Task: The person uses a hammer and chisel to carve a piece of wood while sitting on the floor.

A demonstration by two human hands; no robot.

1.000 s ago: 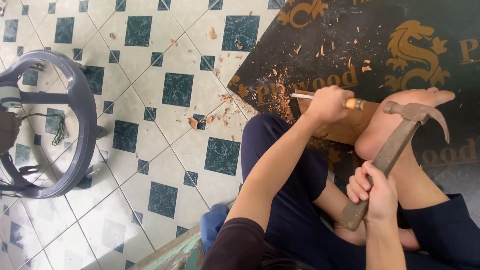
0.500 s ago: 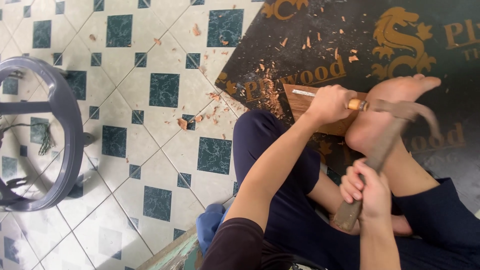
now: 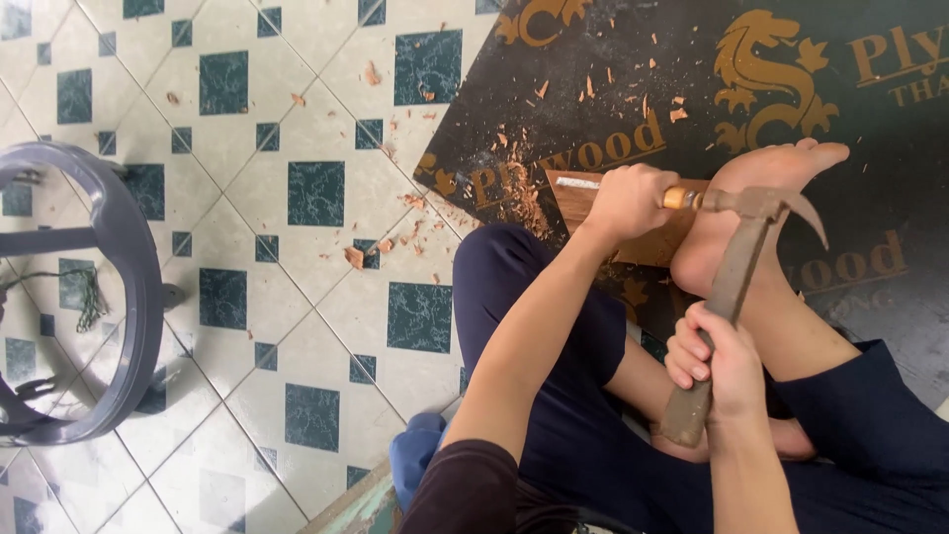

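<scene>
A grey stool (image 3: 89, 297) stands on the tiled floor (image 3: 297, 326). The left hand (image 3: 633, 201) keeps its grip closed round the chisel (image 3: 633, 188) on the wood block (image 3: 593, 203). The hammer (image 3: 732, 277), gripped by the right hand (image 3: 717, 361), has swung onto the chisel's butt; a blow lands.

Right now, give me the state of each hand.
Left hand: closed on the chisel.
Right hand: closed on the hammer handle.
</scene>
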